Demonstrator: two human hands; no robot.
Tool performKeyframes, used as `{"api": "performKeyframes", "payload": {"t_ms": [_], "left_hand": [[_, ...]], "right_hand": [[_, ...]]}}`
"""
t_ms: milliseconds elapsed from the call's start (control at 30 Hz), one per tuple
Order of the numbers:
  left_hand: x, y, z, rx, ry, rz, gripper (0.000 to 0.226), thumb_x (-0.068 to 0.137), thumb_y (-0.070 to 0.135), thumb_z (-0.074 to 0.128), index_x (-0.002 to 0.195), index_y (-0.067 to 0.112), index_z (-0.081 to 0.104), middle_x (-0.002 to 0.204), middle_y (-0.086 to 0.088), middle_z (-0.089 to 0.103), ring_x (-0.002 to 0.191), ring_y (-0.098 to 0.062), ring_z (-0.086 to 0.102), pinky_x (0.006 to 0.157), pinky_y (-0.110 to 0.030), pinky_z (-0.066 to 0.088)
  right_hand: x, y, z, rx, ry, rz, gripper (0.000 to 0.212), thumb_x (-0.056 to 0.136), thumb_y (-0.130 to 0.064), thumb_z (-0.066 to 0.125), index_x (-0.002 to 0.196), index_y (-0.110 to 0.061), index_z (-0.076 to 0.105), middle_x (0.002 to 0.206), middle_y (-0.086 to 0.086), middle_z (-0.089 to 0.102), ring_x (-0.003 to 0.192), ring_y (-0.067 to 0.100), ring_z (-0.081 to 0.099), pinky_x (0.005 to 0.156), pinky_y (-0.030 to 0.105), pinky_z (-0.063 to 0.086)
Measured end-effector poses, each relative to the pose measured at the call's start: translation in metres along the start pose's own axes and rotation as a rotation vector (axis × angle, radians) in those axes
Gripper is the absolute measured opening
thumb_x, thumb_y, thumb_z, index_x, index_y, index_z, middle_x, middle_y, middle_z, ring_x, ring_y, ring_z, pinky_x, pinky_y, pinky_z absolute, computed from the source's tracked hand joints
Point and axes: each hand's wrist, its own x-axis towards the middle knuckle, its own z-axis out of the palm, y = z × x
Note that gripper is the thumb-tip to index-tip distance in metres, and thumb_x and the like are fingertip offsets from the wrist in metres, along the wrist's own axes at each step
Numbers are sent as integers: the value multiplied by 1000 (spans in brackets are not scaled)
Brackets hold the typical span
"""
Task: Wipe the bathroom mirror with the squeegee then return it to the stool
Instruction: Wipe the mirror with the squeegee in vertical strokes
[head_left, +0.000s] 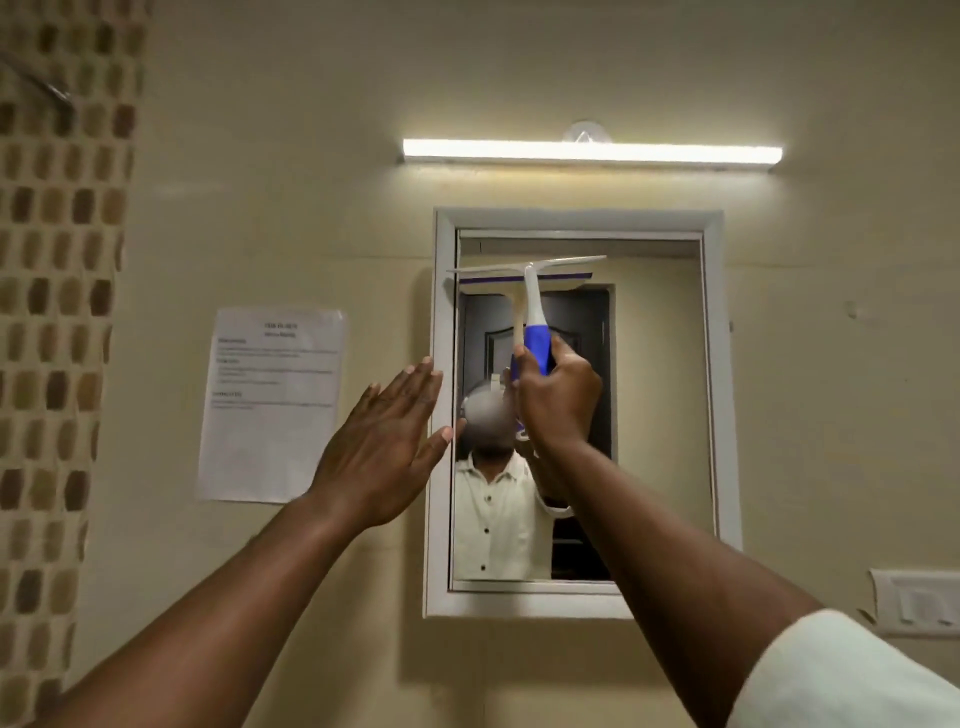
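Two bare forearms reach up. Right hand (558, 400) grips the squeegee (535, 312) handle, blade against the mirror (654, 415) near its top. Left hand (387, 447), open flat, touches the frame. Wiping underway; next, probably pull straight down.

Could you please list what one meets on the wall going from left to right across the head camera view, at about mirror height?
Mosaic tile strip → printed paper notice → left hand → white-framed mirror → switch plate.
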Motion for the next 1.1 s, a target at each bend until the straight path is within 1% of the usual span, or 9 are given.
{"api": "performKeyframes", "payload": {"t_ms": [67,167,333,400,533,733,867,1000,1100], "left_hand": [[2,-3,-4,18,13,17,75,79,64,-4,146,32,-12,151,17,-20,138,2,-17,115,-24,-8],[-3,-12,-4,29,8,17,73,81,63,-2,146,33,-13,152,18,-20,139,3,-17,114,-23,-9],[-14,-31,5,27,-13,-17,67,87,59,7,146,35,-12,152,19,-21,141,3,-15,113,-21,-12],[-17,-37,9,26,-22,-33,67,85,61,4,145,36,-14,151,21,-22,139,6,-18,113,-20,-13],[-21,-42,18,14,-47,-47,74,75,70,-12,142,39,-18,149,23,-24,135,9,-21,112,-19,-14],[-24,-38,32,-10,-73,-43,77,75,71,-13,144,38,-16,152,20,-22,139,7,-18,113,-20,-12],[-28,-36,37,-18,-90,-40,75,74,72,-14,143,40,-18,153,21,-22,139,7,-19,114,-21,-12],[-32,-37,41,-26,-94,-45,72,78,70,-10,143,40,-17,153,21,-21,139,8,-19,114,-21,-12],[-35,-37,42,-31,-101,-51,74,76,71,-11,143,40,-16,153,21,-20,138,9,-19,114,-20,-12]], "right_hand": [[15,-6,7,-8,6,-10,40,90,-27,61,124,-6,57,84,5,60,75,25,66,74,42,58],[28,-8,15,-3,24,6,39,89,-26,61,122,-5,57,84,5,59,77,28,66,76,44,58],[39,-7,23,-3,54,42,43,89,-27,61,126,-5,55,84,6,59,77,27,66,77,42,58],[42,-5,25,-12,56,44,44,90,-27,61,127,-5,54,84,6,58,77,26,65,76,40,58],[44,0,23,-35,54,34,44,89,-26,62,126,-4,54,85,5,57,75,23,63,77,39,58],[43,3,21,-32,70,36,44,89,-28,61,126,-4,54,88,5,58,76,20,63,78,34,57],[44,4,20,-28,99,35,46,90,-28,60,129,-5,52,89,5,57,73,15,59,73,26,52],[47,4,19,-68,111,34,46,90,-28,60,129,-4,52,92,4,57,75,14,57,71,22,48],[46,2,19,-105,107,21,46,90,-27,60,129,-4,53,97,9,62,77,14,57,72,21,48]]}}
